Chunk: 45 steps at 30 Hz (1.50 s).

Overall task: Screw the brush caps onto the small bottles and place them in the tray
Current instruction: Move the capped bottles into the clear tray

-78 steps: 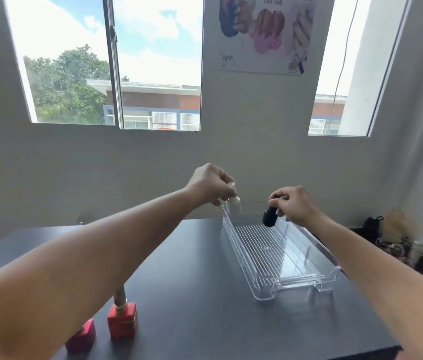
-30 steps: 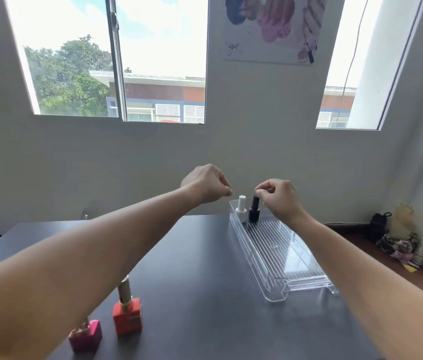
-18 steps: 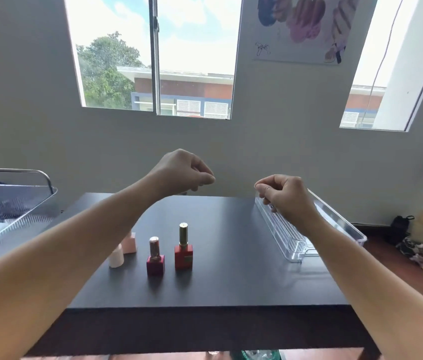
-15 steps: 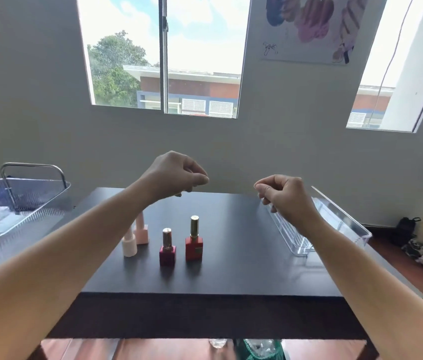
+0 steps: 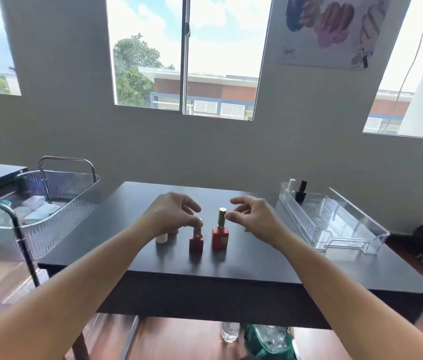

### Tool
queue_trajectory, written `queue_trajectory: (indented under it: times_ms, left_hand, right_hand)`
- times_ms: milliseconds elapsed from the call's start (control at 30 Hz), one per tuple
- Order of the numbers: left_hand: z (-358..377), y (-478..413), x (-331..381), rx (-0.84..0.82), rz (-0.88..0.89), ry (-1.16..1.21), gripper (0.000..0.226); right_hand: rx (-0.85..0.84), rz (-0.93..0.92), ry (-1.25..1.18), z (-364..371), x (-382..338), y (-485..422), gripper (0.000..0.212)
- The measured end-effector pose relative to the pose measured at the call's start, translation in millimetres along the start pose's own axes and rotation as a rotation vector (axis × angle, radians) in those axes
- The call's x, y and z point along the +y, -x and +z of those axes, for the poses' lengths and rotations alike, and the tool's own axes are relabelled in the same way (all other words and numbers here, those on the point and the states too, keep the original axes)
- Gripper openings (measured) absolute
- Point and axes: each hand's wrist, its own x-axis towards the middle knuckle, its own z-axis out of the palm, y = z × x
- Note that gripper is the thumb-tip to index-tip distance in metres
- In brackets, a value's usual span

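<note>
Head view, dark table (image 5: 127,255).

Left hand (image 5: 171,214): fingers curled down over the top of the dark red bottle (image 5: 196,242), which stands directly beneath the fingertips. Its gold cap (image 5: 199,229) shows only below the fingers. Cannot tell whether the fingers pinch it or merely cover it.

Right hand (image 5: 254,219): thumb and forefinger spread apart, holding nothing. The thumb tip is just beside the tall gold cap (image 5: 222,216) of the red bottle (image 5: 220,237), on its right side; contact cannot be told.

The two red bottles stand side by side between the hands, near the table's middle, apart from each other. Both are upright, long axis vertical, caps pointing up.

Beige bottle (image 5: 161,238) stands left of the dark red one, below the left wrist. Something further stands behind it, mostly hidden by the hand.

Clear tray (image 5: 348,229) sits at the table's right, well apart from both hands, long axis running away from the viewer. At its far end stand a white bottle (image 5: 291,185) and a black bottle (image 5: 301,194), next to each other, both capped and upright.

Wire cart (image 5: 57,193) stands left of the table.
</note>
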Motion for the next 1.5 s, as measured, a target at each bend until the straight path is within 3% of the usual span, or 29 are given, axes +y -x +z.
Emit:
queue_trajectory:
  times_ms: [133, 400, 600, 933, 1100, 1200, 1500]
  left_hand:
    - [7, -1, -6, -0.024, -0.018, -0.018, 0.026]
    - [14, -4, -10, 0.016, 0.010, -0.038, 0.007]
    - [15, -7, -2, -0.004, 0.024, -0.002, 0.010]
    - [32, -31, 74, -0.024, 0.228, 0.108, 0.005]
    - [59, -60, 119, -0.025, 0.296, 0.118, 0.010]
    - [80, -83, 144, -0.028, 0.334, 0.096, 0.010]
    - [155, -169, 212, -0.008, 0.483, -0.131, 0.011]
  right_hand:
    - [0.006, -0.024, 0.083, 12, 1, -6, 0.045]
    - [0.052, -0.017, 0.160, 23, 0, -9, 0.013]
    - [0.052, 0.008, 0.110, 12, 0, -2, 0.013]
    - [0.219, 0.068, -0.091, -88, 18, -5, 0.004]
    - [0.331, 0.104, -0.053, -144, 43, -17, 0.011]
    - [0.370, 0.131, 0.007, -176, 60, -28, 0.004]
    - [0.450, 0.220, 0.201, -240, 120, -65, 0.013]
